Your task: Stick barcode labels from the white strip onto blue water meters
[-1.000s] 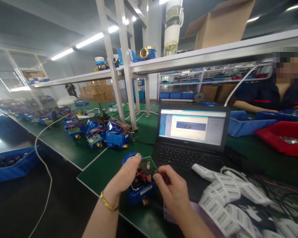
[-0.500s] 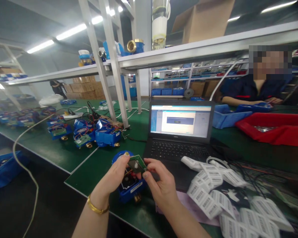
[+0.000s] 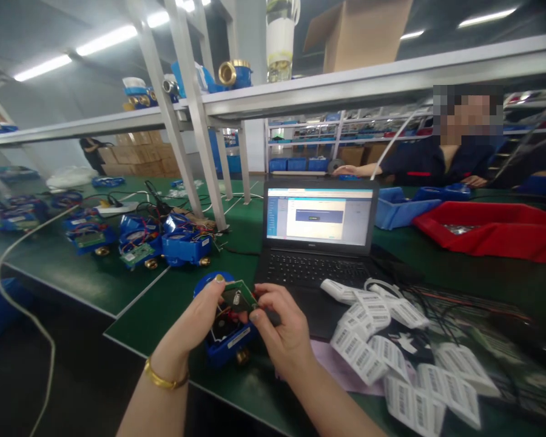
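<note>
A green circuit board (image 3: 236, 295) with a coiled spring on its face is held tilted above an opened blue water meter (image 3: 230, 347). My left hand (image 3: 204, 312) grips the board's left edge, thumb on top. At its right edge, the thumb and fingers of my right hand (image 3: 279, 325) pinch the board near a corner. Red wires show beneath it inside the meter's housing. A brass fitting (image 3: 242, 356) sticks out at the meter's near side. The meter's raised round blue lid (image 3: 209, 280) is partly hidden behind the board and my left hand.
An open laptop (image 3: 318, 221) stands behind my right hand. Strips of barcode labels (image 3: 359, 346) lie to its right. Several opened blue meters (image 3: 182, 246) sit at the left. Red (image 3: 486, 233) and blue bins (image 3: 394, 209) stand at the right, near a co-worker (image 3: 455, 161).
The whole view has shifted, so everything sits further left. Both hands keep the board above the meter in nearly the same pose. The co-worker's arm now reaches out toward the laptop's far side.
</note>
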Tool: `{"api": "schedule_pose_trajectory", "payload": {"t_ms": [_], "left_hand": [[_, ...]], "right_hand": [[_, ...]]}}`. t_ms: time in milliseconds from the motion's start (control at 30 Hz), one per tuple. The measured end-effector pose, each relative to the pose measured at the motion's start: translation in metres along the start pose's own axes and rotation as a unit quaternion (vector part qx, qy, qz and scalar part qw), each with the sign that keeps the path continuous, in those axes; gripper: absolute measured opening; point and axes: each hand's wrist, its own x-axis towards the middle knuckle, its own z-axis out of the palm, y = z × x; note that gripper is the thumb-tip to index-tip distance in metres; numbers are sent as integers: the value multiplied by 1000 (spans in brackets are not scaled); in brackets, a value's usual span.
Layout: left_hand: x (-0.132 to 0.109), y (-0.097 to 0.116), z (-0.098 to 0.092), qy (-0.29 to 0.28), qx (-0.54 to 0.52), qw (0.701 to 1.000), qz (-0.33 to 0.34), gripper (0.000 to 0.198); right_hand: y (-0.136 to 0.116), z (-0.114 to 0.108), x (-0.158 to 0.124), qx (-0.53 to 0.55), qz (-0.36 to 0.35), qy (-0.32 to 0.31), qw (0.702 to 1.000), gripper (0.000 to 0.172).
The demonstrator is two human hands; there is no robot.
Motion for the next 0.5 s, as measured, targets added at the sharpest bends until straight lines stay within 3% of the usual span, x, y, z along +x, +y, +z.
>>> {"api": "schedule_pose_trajectory", "payload": {"t_ms": [167, 367, 500], "left_hand": [[2, -7, 1, -55, -52, 997, 14, 65], [1, -3, 0, -25, -43, 998, 28, 61], [-1, 1, 1, -37, -34, 998, 32, 62]], "right_hand": [[3, -2, -2, -12, -5, -7, 1000, 20], [6, -2, -4, -18, -23, -13, 999, 18], [4, -2, -4, -20, -23, -11, 999, 19]]}}
